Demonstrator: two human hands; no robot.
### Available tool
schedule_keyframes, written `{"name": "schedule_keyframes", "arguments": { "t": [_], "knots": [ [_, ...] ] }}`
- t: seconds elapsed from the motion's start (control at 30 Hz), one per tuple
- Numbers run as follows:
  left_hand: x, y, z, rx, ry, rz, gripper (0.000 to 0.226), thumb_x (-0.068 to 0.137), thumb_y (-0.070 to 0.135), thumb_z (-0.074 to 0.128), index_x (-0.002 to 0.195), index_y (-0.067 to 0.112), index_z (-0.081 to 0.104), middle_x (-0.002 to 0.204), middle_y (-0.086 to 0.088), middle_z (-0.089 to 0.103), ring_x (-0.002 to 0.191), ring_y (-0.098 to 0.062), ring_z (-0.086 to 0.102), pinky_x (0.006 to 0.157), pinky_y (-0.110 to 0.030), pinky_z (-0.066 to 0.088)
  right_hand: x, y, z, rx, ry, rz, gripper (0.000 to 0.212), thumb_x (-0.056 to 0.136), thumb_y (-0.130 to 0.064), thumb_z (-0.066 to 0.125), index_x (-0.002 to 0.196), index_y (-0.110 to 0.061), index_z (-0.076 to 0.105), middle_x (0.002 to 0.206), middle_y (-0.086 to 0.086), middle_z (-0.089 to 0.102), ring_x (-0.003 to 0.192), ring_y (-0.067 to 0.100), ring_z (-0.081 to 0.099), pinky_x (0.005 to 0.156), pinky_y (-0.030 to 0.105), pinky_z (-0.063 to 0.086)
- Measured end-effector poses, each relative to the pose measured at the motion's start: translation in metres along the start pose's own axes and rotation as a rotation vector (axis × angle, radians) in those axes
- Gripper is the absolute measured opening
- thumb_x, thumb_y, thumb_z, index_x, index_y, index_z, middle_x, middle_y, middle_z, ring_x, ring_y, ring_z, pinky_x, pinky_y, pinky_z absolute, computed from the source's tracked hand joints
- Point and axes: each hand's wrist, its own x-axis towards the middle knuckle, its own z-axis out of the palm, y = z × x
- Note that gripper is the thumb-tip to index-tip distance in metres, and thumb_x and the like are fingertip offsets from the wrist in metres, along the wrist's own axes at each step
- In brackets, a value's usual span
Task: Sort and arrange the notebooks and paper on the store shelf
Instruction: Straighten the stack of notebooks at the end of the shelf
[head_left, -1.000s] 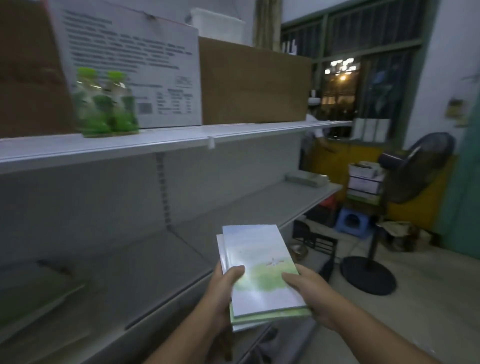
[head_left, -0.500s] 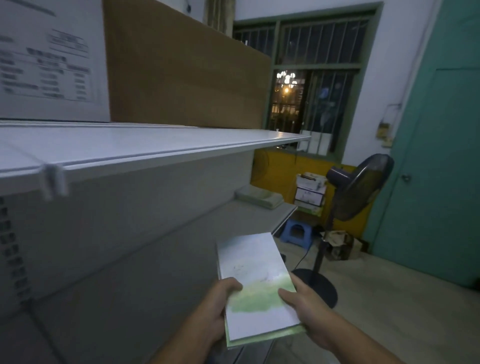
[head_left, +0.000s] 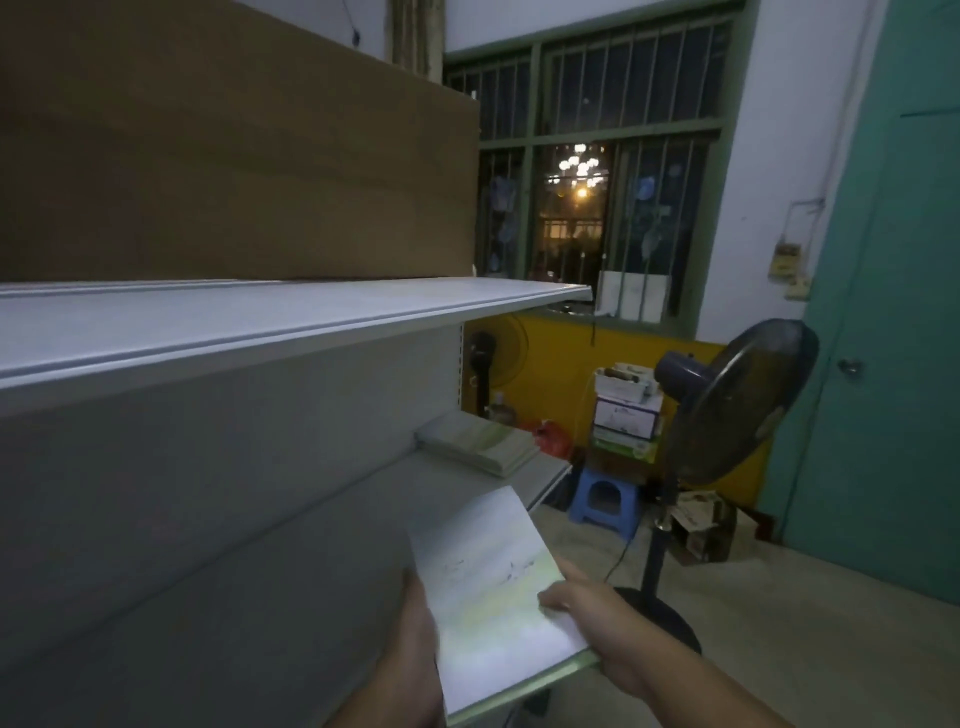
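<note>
Filling the upper left, a brown cardboard box (head_left: 234, 156) sits on the upper shelf (head_left: 311, 312) of a store rack (head_left: 208, 467). Below it runs the lower shelf (head_left: 291, 561), and at the right stands a teal door (head_left: 893, 338). A dark standing fan (head_left: 737, 405) rises from the floor between the rack's far end and the door. Low in the middle, the held notebooks (head_left: 488, 587), pale-covered with a green wash, are tilted in the air over the lower shelf's front edge. A second notebook stack (head_left: 478, 441) lies flat at the far end of the lower shelf. The left hand (head_left: 415, 644) grips the held notebooks' left edge, thumb along the side; its fingers are hidden underneath, so I cannot tell how they lie. The right hand (head_left: 597, 623) pinches the right edge, thumb on the cover, fingers curled beneath. A blue stool (head_left: 602, 501) sits on the floor past the rack.
</note>
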Motion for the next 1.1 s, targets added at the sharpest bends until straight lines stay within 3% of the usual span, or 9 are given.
{"name": "schedule_keyframes", "arguments": {
  "t": [0.1, 0.17, 0.23, 0.4, 0.5, 0.63, 0.83, 1.0, 1.1],
  "knots": [
    [0.009, 0.015, 0.043, -0.185, -0.206, -0.002, 0.072, 0.086, 0.047, 0.047, 0.13, -0.009, 0.049, 0.104, -0.029, 0.067, 0.091, -0.045, 0.066, 0.075, -0.047, 0.054, 0.045, -0.007, -0.023, -0.028, 0.01, -0.01, 0.032, 0.094, 0.001, 0.037, 0.104, -0.022, 0.057, 0.107, 0.01, 0.066, 0.097, 0.034, 0.064, 0.082, 0.039, 0.052],
    [0.035, 0.017, 0.044, -0.088, 0.148, 0.093, 0.055, 0.09, 0.04, 0.051, 0.118, -0.007, 0.06, 0.091, -0.02, 0.067, 0.076, -0.041, 0.063, 0.061, -0.04, 0.05, 0.07, -0.011, -0.031, -0.063, -0.007, -0.009, 0.035, 0.092, 0.004, 0.038, 0.109, -0.019, 0.059, 0.108, 0.012, 0.066, 0.095, 0.033, 0.065, 0.076, 0.036, 0.054],
    [0.056, 0.022, 0.047, 0.028, 0.429, 0.215, 0.048, 0.1, 0.036, 0.039, 0.13, 0.001, 0.052, 0.119, -0.016, 0.06, 0.102, -0.038, 0.057, 0.075, -0.034, 0.042, 0.091, -0.016, -0.036, -0.106, -0.032, 0.003, 0.036, 0.091, 0.005, 0.04, 0.114, -0.015, 0.059, 0.109, 0.015, 0.066, 0.091, 0.033, 0.065, 0.065, 0.028, 0.052],
    [0.132, 0.022, 0.035, 0.169, 0.617, 0.305, 0.039, 0.102, 0.025, 0.038, 0.132, 0.001, 0.046, 0.119, -0.013, 0.053, 0.089, -0.029, 0.055, 0.08, -0.03, 0.036, 0.149, -0.042, -0.054, -0.156, -0.069, -0.054, 0.036, 0.088, 0.005, 0.044, 0.112, -0.016, 0.061, 0.098, 0.01, 0.07, 0.084, 0.027, 0.067, 0.061, 0.025, 0.051],
    [0.174, 0.026, 0.028, 0.227, 0.693, 0.33, 0.035, 0.098, 0.017, 0.043, 0.127, -0.002, 0.046, 0.126, -0.018, 0.052, 0.107, -0.034, 0.053, 0.084, -0.031, 0.038, 0.18, -0.052, -0.061, -0.206, -0.022, -0.096, 0.037, 0.084, 0.004, 0.046, 0.107, -0.018, 0.065, 0.096, 0.004, 0.07, 0.088, 0.022, 0.066, 0.071, 0.027, 0.052],
    [0.229, 0.043, 0.038, 0.167, 0.666, 0.301, 0.043, 0.096, 0.021, 0.049, 0.134, 0.002, 0.044, 0.135, -0.017, 0.046, 0.121, -0.036, 0.046, 0.097, -0.038, 0.037, 0.229, -0.068, -0.074, -0.217, 0.044, -0.088, 0.036, 0.084, 0.006, 0.045, 0.089, -0.02, 0.068, 0.097, 0.004, 0.068, 0.093, 0.024, 0.063, 0.087, 0.034, 0.051],
    [0.285, 0.075, 0.049, 0.247, 0.52, 0.162, 0.016, 0.094, 0.012, 0.048, 0.081, 0.014, 0.058, 0.082, -0.011, 0.06, 0.078, -0.031, 0.06, 0.081, -0.045, 0.051, 0.309, -0.095, -0.109, -0.26, 0.197, -0.11, 0.031, 0.084, 0.006, 0.052, 0.109, -0.007, 0.066, 0.109, 0.013, 0.065, 0.101, 0.029, 0.062, 0.09, 0.037, 0.05],
    [0.331, 0.094, 0.053, 0.373, 0.551, 0.248, 0.021, 0.067, 0.023, 0.06, 0.082, 0.009, 0.063, 0.088, -0.019, 0.065, 0.083, -0.035, 0.065, 0.069, -0.045, 0.05, 0.363, -0.121, -0.126, -0.326, 0.121, -0.132, 0.022, 0.087, 0.005, 0.051, 0.082, -0.011, 0.066, 0.076, 0.003, 0.06, 0.073, 0.023, 0.057, 0.072, 0.031, 0.046],
    [0.359, 0.093, 0.05, 0.51, 0.661, 0.298, 0.007, 0.077, 0.022, 0.058, 0.078, 0.014, 0.059, 0.089, -0.015, 0.064, 0.088, -0.033, 0.065, 0.079, -0.049, 0.052, 0.394, -0.118, -0.131, -0.647, 0.015, -0.291, 0.025, 0.094, -0.009, 0.044, 0.108, -0.009, 0.065, 0.11, 0.011, 0.064, 0.107, 0.028, 0.058, 0.093, 0.035, 0.045]
  ]
}}
